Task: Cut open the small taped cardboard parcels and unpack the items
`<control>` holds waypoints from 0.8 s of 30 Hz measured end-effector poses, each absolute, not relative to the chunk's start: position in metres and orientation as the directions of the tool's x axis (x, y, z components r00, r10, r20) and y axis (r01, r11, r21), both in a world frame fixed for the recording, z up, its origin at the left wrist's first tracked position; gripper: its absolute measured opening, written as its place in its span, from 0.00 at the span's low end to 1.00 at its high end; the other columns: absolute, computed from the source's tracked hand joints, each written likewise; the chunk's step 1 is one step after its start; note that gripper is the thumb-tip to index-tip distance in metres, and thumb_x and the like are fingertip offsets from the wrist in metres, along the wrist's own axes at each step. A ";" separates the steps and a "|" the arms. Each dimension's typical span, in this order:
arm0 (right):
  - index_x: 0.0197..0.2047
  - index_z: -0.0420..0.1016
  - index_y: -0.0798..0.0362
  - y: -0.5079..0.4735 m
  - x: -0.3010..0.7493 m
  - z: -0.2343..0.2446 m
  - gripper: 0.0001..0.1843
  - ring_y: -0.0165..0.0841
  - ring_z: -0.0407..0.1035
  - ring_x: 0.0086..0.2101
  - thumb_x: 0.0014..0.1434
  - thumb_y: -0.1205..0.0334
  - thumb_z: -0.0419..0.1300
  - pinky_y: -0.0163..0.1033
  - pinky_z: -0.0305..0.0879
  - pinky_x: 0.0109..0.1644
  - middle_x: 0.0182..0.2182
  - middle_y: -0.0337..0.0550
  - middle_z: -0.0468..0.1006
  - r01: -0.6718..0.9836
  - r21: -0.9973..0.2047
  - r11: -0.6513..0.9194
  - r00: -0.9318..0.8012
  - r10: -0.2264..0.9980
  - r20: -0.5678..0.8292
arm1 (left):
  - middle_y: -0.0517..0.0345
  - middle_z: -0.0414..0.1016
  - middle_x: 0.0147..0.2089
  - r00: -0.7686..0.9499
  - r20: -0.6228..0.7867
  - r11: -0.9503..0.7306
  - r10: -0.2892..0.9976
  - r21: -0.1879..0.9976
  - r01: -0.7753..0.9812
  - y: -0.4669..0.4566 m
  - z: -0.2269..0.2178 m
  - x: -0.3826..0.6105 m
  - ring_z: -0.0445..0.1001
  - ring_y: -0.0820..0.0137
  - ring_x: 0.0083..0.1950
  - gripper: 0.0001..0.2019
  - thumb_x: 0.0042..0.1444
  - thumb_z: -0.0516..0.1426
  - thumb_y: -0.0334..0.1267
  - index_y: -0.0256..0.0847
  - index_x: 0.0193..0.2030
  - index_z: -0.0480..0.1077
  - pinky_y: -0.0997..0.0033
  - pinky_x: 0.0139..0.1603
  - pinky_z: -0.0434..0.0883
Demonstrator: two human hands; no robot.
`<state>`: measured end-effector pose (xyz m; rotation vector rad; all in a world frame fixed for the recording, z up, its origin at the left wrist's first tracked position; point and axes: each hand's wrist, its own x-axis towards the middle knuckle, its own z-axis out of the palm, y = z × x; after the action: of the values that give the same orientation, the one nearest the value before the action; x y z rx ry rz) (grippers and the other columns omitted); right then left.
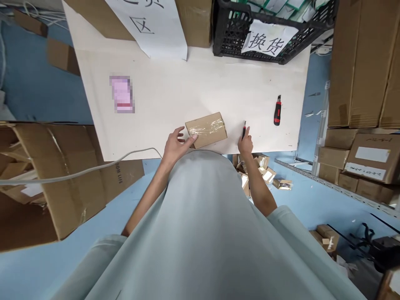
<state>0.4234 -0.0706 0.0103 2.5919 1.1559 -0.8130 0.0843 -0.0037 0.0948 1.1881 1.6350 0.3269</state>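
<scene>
A small brown cardboard box [206,130] with shiny clear tape over it rests near the front edge of the white table. My left hand [177,145] grips its left end, with the thumb on the taped face and the fingers slightly parted beside the end. My right hand [246,143] is closed around a black and red utility knife [244,131], blade pointing away from me, to the right of the box and apart from it. A second red and black utility knife [277,111] lies on the table farther right.
At the back of the white table [200,87] stand a black plastic crate [231,37] and a cardboard carton [196,25] with a paper sign. A blurred pink item [122,95] lies left. A large open carton [71,175] and a cable [93,168] are left; stacked boxes [368,158] are right.
</scene>
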 end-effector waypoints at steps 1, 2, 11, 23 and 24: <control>0.92 0.36 0.52 -0.072 0.426 0.005 0.45 0.52 0.79 0.54 0.80 0.61 0.48 0.51 0.77 0.59 0.62 0.63 0.77 0.735 -0.056 -0.675 0.540 0.634 -0.554 | 0.39 0.79 0.67 0.030 -0.554 0.455 0.832 0.712 0.536 -0.003 0.095 0.091 0.84 0.53 0.57 0.43 0.60 0.71 0.66 0.45 0.76 0.73 0.51 0.60 0.83; 0.92 0.35 0.52 -0.074 0.429 0.001 0.45 0.52 0.79 0.54 0.79 0.60 0.48 0.51 0.77 0.59 0.62 0.63 0.76 0.737 -0.070 -0.673 0.531 0.639 -0.557 | 0.40 0.79 0.66 0.022 -0.532 0.437 0.846 0.717 0.543 -0.002 0.095 0.098 0.84 0.54 0.57 0.41 0.61 0.70 0.65 0.45 0.75 0.74 0.52 0.60 0.83; 0.88 0.54 0.60 -0.073 0.443 -0.009 0.41 0.54 0.69 0.68 0.76 0.64 0.53 0.60 0.67 0.75 0.69 0.71 0.72 0.744 -0.309 -0.592 0.449 0.787 -0.424 | 0.45 0.82 0.58 -0.028 -0.384 0.329 0.923 0.749 0.576 0.025 0.086 0.127 0.80 0.54 0.59 0.35 0.58 0.73 0.57 0.43 0.68 0.77 0.53 0.65 0.78; 0.74 0.77 0.54 -0.020 0.396 -0.018 0.37 0.42 0.82 0.57 0.69 0.43 0.69 0.48 0.77 0.66 0.63 0.58 0.86 0.063 -0.765 -0.641 0.179 0.761 -0.624 | 0.43 0.85 0.59 -0.276 -0.436 0.506 0.856 0.817 0.277 0.029 0.082 0.064 0.82 0.54 0.64 0.42 0.49 0.77 0.62 0.40 0.65 0.79 0.54 0.68 0.80; 0.72 0.78 0.53 -0.017 0.389 -0.016 0.36 0.42 0.82 0.57 0.68 0.43 0.70 0.49 0.78 0.66 0.62 0.56 0.87 0.033 -0.769 -0.638 0.151 0.764 -0.628 | 0.42 0.85 0.61 -0.304 -0.443 0.518 0.844 0.819 0.246 0.030 0.080 0.057 0.82 0.53 0.65 0.41 0.48 0.77 0.61 0.39 0.64 0.79 0.53 0.69 0.80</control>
<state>0.3893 -0.0166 -0.0162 2.7484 1.1460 -2.3248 0.0574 0.0298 0.0804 0.9060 1.8199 0.7982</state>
